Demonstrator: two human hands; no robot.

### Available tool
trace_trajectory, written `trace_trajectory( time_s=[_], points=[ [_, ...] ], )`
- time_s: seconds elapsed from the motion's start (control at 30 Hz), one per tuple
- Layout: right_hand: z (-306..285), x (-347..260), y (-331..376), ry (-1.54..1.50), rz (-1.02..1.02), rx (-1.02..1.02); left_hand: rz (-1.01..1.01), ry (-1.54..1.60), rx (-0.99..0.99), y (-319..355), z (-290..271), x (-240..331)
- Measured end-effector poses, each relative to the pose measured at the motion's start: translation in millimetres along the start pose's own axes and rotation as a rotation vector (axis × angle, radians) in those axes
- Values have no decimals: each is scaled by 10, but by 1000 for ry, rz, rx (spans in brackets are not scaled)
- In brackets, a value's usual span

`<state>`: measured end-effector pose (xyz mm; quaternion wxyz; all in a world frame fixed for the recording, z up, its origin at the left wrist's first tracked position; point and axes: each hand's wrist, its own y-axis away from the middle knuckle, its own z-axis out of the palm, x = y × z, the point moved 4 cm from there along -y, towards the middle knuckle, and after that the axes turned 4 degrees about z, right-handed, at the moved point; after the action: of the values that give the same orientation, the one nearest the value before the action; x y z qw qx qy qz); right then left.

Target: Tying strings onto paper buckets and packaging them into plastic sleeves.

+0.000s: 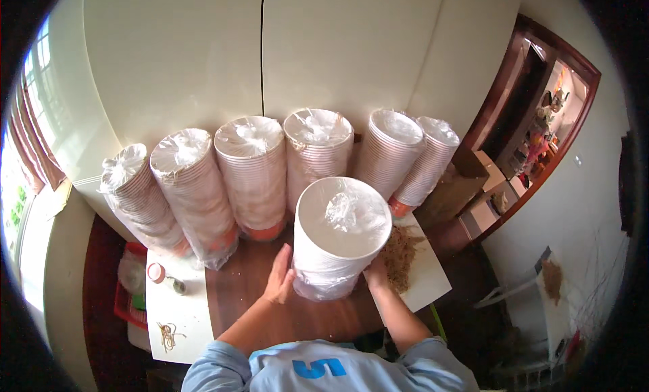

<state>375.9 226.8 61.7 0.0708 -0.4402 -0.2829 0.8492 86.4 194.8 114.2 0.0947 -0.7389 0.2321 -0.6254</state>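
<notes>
In front of me a tall stack of white paper tubs in clear plastic wrap tilts toward me. Its wide open rim faces up, and crumpled plastic lies inside the top tub. My left hand presses against the stack's left side, fingers pointing up along it. On the other side my right hand grips it, with most of those fingers hidden behind the stack. Behind it stand several more wrapped stacks, among them one at the middle, one at left and one at right.
A brown and white table bears the stacks. To the left are a small jar, a pink-and-white lid and tangled string. Dry brown strands lie at right. A red basket stands lower left; pale panels rise behind.
</notes>
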Motion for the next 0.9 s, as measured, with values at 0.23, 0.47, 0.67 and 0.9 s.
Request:
trace_trajectory(
  time_s=[0.23,0.47,0.67,0.9],
  points=[
    [1508,-1239,-1096,458,17,318,351,213,245,-840,-250,1417],
    [177,324,281,372,120,448,258,10,227,-306,152,569],
    [-34,666,828,977,781,332,-185,-393,-215,420,65,-270],
    [1518,-1565,-728,1235,-281,285,-571,-516,-300,709,-235,-839]
  ],
)
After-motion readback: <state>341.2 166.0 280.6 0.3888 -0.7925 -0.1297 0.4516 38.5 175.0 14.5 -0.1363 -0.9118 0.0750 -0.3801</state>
